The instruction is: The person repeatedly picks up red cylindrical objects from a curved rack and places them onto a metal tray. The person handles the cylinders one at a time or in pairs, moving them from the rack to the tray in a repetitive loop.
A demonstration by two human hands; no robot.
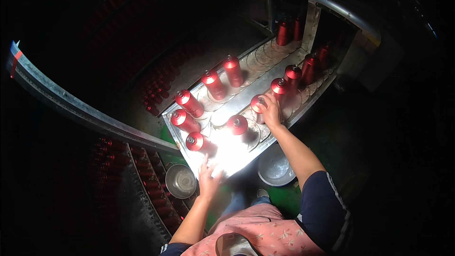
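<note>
The bottle point(256, 104) – red, metallic, with a narrow neck – stands on the right lane of the bench, its upper part in the right hand point(271, 113). That grip is closed around the shoulder, fingers over the top. Just past it along the lane is a second bottle point(278, 86), close to the fingers, and more red ones follow in a line toward the arch point(342, 12) at the far end.

On the near side, a shorter-looking bottle point(237, 124) stands apart in the glare. The left hand point(208, 181) is at the near edge, index finger pointing up toward the corner bottle point(198, 142); the glare washes out the fingertips, so I cannot tell whether they touch it, nor how wide that grip is.

Along the left lane stand four more bottles point(214, 85), spaced unevenly. The bench point(251, 96) is bare metal between its lanes of round plates. Below its near edge sit two metal bowls point(276, 166), one toward each side, on the green floor point(287, 199). A curved rail point(90, 119) sweeps in from the left – dark racks of red bottles lie behind and below it
</note>
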